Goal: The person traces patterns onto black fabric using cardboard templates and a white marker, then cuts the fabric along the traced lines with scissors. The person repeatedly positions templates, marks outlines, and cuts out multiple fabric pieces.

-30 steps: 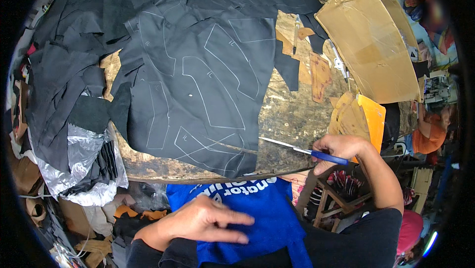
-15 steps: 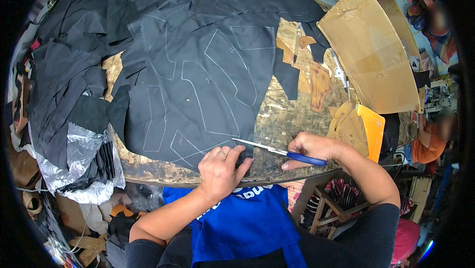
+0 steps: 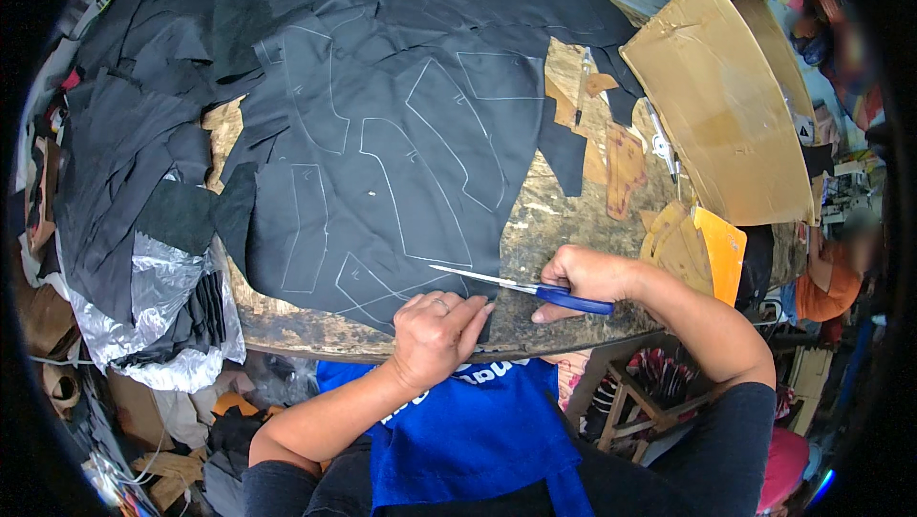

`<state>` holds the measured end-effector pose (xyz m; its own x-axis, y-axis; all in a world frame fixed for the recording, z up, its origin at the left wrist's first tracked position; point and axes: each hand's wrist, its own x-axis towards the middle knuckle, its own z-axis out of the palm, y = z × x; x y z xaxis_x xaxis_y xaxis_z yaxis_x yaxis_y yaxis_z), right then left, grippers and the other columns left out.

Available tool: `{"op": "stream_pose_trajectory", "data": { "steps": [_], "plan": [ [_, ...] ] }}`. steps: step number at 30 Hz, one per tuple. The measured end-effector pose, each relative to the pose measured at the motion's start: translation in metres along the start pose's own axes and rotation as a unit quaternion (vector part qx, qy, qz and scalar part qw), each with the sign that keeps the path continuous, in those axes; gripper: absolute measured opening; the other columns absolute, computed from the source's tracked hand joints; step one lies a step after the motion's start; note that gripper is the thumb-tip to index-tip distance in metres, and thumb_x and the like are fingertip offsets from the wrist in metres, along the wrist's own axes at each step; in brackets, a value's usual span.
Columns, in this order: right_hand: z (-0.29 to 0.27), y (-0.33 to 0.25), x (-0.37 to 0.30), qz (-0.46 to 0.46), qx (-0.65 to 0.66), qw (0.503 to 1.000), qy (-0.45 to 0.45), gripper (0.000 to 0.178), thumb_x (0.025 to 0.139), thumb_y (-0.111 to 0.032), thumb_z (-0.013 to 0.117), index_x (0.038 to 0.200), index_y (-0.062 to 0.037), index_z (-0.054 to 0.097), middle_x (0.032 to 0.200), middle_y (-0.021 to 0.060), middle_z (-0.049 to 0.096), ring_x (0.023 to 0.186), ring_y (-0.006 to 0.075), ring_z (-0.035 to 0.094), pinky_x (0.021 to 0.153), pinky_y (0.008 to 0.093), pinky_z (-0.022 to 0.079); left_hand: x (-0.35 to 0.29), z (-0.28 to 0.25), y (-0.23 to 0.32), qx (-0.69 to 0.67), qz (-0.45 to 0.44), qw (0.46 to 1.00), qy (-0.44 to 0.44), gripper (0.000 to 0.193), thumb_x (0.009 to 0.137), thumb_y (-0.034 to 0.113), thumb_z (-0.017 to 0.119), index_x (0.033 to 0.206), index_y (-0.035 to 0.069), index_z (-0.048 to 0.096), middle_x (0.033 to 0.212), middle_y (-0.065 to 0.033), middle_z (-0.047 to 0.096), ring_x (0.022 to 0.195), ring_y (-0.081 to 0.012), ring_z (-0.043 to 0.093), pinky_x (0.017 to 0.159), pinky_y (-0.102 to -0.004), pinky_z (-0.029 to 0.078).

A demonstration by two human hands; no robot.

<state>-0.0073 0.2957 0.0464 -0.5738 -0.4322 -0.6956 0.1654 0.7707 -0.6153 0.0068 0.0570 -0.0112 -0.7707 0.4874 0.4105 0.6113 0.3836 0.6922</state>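
Cloth (image 3: 392,154): black, ten o'clock, chalk outlines (image 3: 415,197) bearing small marks.
Left hand (image 3: 430,334): half past six, curled on the cloth's near edge (pinching? cannot tell).
Apron (image 3: 468,445): six o'clock, white lettering (image 3: 492,370) partly hidden.
Scissors (image 3: 531,286): half past four, tips over cloth.
Right hand (image 3: 585,275): four o'clock, clamped on the scissors.
Table (image 3: 611,238): three o'clock, bare wood, open.

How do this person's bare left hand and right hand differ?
The left hand wears a ring; none shows on the right hand. The left hand rests at the near edge of the black, white-lined sheet; the right hand holds blue-handled metal scissors. Both are gloveless.
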Motion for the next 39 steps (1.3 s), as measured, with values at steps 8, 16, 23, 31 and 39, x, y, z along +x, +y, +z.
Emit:
{"op": "stream_pose_trajectory", "data": {
  "steps": [8, 16, 23, 31, 39],
  "plan": [
    [-0.02, -0.016, 0.02, 0.013, -0.06, 0.996, -0.06, 0.052, 0.075, -0.053, 0.073, 0.067, -0.0034, 0.061, 0.055, 0.0057, 0.055, 0.052, 0.0123, 0.05, 0.05, 0.0317, 0.041, -0.002, 0.001, -0.003, -0.007, 0.004, 1.0, -0.02, 0.011, 0.072, 0.01, 0.074, 0.08, 0.008, 0.068, 0.057, -0.0044, 0.055, 0.051, -0.0216, 0.056, 0.049, -0.0336, 0.041],
    [-0.017, -0.03, 0.028, -0.04, -0.055, 0.998, -0.003, 0.049, 0.073, -0.047, 0.077, 0.06, -0.0032, 0.058, 0.051, 0.0055, 0.05, 0.049, 0.0132, 0.046, 0.048, 0.0331, 0.038, -0.003, 0.0, -0.004, -0.015, 0.003, 1.0, -0.01, 0.01, 0.072, 0.011, 0.073, 0.081, 0.009, 0.068, 0.06, -0.0027, 0.055, 0.05, -0.0209, 0.055, 0.049, -0.0329, 0.041],
    [-0.019, -0.037, 0.043, -0.055, -0.121, 0.991, 0.023, 0.045, 0.069, -0.042, 0.078, 0.061, -0.002, 0.059, 0.054, 0.013, 0.055, 0.051, 0.0245, 0.053, 0.051, 0.0382, 0.041, -0.005, 0.0, -0.005, -0.024, 0.016, 0.999, -0.014, 0.011, 0.072, 0.012, 0.074, 0.08, 0.009, 0.067, 0.059, -0.0022, 0.054, 0.051, -0.0208, 0.055, 0.05, -0.0335, 0.04],
    [-0.02, -0.055, 0.042, -0.035, -0.159, 0.986, 0.039, 0.035, 0.061, -0.032, 0.074, 0.07, 0.0006, 0.066, 0.066, 0.0204, 0.062, 0.066, 0.0357, 0.063, 0.061, 0.0443, 0.047, -0.004, 0.001, -0.006, -0.085, 0.048, 0.995, -0.013, 0.011, 0.072, 0.011, 0.074, 0.079, 0.007, 0.067, 0.06, -0.0064, 0.054, 0.055, -0.0231, 0.056, 0.052, -0.032, 0.043],
    [-0.008, -0.064, 0.035, -0.028, -0.201, 0.974, 0.097, 0.037, 0.063, -0.034, 0.075, 0.072, 0.0002, 0.066, 0.069, 0.0211, 0.063, 0.071, 0.0376, 0.063, 0.065, 0.0441, 0.048, -0.015, -0.033, 0.018, -0.257, 0.072, 0.952, -0.148, 0.01, 0.079, 0.012, 0.069, 0.082, 0.004, 0.063, 0.076, -0.0085, 0.06, 0.084, -0.0252, 0.06, 0.08, -0.0402, 0.045]
  ]
}}
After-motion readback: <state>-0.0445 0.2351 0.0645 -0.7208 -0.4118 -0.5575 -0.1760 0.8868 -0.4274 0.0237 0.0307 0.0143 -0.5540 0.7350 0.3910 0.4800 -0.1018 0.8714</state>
